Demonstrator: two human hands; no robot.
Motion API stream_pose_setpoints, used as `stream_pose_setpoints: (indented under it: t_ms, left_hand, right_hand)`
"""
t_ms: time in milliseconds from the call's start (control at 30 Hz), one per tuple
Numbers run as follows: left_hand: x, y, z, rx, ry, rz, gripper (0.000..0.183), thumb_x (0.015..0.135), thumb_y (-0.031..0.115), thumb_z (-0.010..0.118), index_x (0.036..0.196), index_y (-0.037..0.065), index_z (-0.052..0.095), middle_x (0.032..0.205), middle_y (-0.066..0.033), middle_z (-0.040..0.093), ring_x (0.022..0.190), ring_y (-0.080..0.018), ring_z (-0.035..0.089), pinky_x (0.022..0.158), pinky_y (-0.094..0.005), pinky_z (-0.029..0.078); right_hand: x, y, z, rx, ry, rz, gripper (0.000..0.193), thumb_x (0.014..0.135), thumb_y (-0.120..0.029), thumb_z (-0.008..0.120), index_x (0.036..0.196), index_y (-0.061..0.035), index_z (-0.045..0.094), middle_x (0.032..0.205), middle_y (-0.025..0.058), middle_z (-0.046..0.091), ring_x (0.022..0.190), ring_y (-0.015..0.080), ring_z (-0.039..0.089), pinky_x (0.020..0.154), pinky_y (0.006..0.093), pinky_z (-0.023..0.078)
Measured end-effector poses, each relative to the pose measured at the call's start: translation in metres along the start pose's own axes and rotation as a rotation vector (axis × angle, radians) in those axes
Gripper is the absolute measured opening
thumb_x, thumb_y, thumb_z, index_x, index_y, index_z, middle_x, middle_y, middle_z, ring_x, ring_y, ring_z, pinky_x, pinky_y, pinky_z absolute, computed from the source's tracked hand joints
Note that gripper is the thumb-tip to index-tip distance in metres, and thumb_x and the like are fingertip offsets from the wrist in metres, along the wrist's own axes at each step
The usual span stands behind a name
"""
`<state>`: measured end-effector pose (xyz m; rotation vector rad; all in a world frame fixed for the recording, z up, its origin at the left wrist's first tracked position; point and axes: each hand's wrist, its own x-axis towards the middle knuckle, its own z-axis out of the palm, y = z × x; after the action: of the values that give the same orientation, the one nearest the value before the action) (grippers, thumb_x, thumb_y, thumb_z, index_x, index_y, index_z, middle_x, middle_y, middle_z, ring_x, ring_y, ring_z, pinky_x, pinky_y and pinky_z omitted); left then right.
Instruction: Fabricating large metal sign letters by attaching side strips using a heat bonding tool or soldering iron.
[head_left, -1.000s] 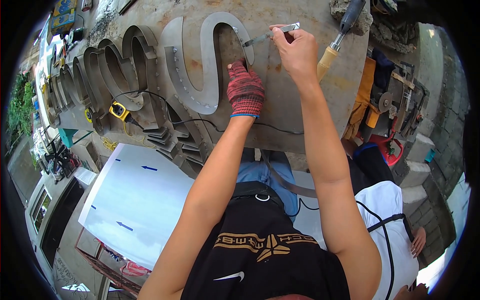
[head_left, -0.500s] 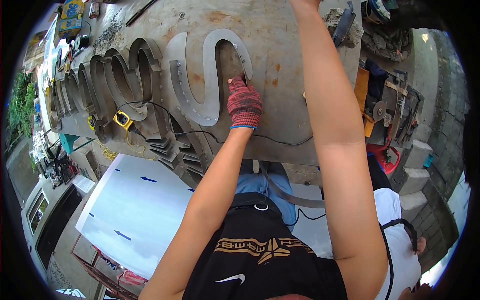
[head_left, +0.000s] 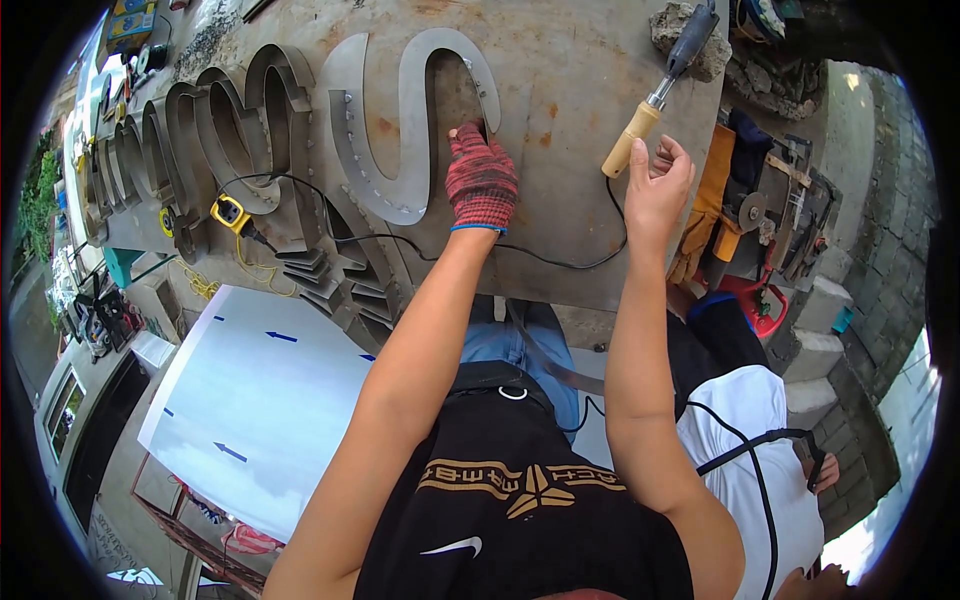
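My left hand [head_left: 481, 180], in a red and black knit glove, is closed at the free end of a curved, S-like sheet-metal piece [head_left: 413, 110]. Its fingertips press against the metal wall there. Small bright spots dot the inside seam of the piece. My bare right hand [head_left: 660, 185] is raised over the table's right side, thumb apart from loosely curled fingers, with nothing visible between them. Just beyond it lies a soldering iron [head_left: 634, 140] with a pale wooden handle, its dark end propped on a rough stone block [head_left: 690, 42]. The thumb tip appears right beside the handle.
More bent metal shapes [head_left: 215, 135] stand along the left of the metal table [head_left: 560, 235]. A black cord [head_left: 400, 240] crosses it from a yellow socket [head_left: 232, 213]. Tools and a grinder disc [head_left: 752, 208] lie at right. Another person in a white shirt [head_left: 745, 420] sits close by my right.
My right hand has drawn back from the far edge toward me, and the iron's wooden handle now shows. The left hand stays at the metal piece while the view shifts slightly.
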<state>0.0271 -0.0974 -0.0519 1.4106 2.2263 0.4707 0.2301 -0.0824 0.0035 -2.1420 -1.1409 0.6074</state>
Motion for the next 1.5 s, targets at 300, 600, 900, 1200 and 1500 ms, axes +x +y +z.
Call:
stream_pose_setpoints:
  t_ms: [300, 600, 900, 1200, 1500]
  left_hand:
    - [0.003, 0.013, -0.009, -0.027, -0.065, -0.077, 0.038, 0.095, 0.014, 0.061, 0.131, 0.006, 0.052, 0.139, -0.0334, 0.057, 0.130, -0.0464, 0.056, 0.099, -0.0530, 0.054]
    - [0.003, 0.002, -0.006, -0.017, -0.014, -0.023, 0.039, 0.095, 0.014, 0.061, 0.132, 0.006, 0.052, 0.138, -0.0347, 0.056, 0.128, -0.0472, 0.057, 0.098, -0.0541, 0.054]
    - [0.003, 0.006, -0.005, -0.022, -0.024, -0.031, 0.038, 0.096, 0.018, 0.060, 0.132, 0.008, 0.052, 0.138, -0.0342, 0.055, 0.112, -0.0487, 0.065, 0.094, -0.0549, 0.054]
    - [0.004, 0.008, -0.005, -0.029, -0.040, -0.033, 0.038, 0.096, 0.018, 0.060, 0.132, 0.010, 0.050, 0.144, -0.0356, 0.051, 0.105, -0.0493, 0.068, 0.089, -0.0551, 0.056]
    - [0.005, 0.004, -0.004, -0.006, -0.048, -0.034, 0.038, 0.097, 0.021, 0.059, 0.132, 0.010, 0.051, 0.144, -0.0340, 0.052, 0.103, -0.0491, 0.069, 0.088, -0.0554, 0.056]
  right_hand:
    - [0.017, -0.002, 0.021, 0.096, -0.221, 0.169, 0.047, 0.093, -0.033, 0.076, 0.115, 0.0055, 0.061, 0.103, 0.0185, 0.064, 0.094, 0.0315, 0.065, 0.085, 0.0436, 0.051]
    - [-0.021, -0.024, -0.066, 0.092, -0.254, -0.028, 0.032, 0.098, -0.024, 0.067, 0.116, 0.0032, 0.063, 0.082, 0.0137, 0.065, 0.072, 0.0246, 0.063, 0.068, 0.0379, 0.050]
    - [-0.022, -0.039, -0.105, -0.048, -0.699, -0.146, 0.036, 0.101, -0.027, 0.065, 0.124, 0.0006, 0.066, 0.072, 0.0197, 0.061, 0.062, 0.0286, 0.060, 0.063, 0.0396, 0.048]
    - [-0.010, -0.043, -0.094, -0.110, -0.757, -0.179, 0.034, 0.100, -0.026, 0.064, 0.122, -0.0007, 0.068, 0.071, 0.0216, 0.061, 0.061, 0.0320, 0.058, 0.063, 0.0417, 0.047]
    - [-0.003, -0.050, -0.094, -0.175, -0.765, -0.245, 0.035, 0.100, -0.028, 0.063, 0.121, -0.0004, 0.069, 0.072, 0.0237, 0.062, 0.064, 0.0368, 0.062, 0.064, 0.0442, 0.048]
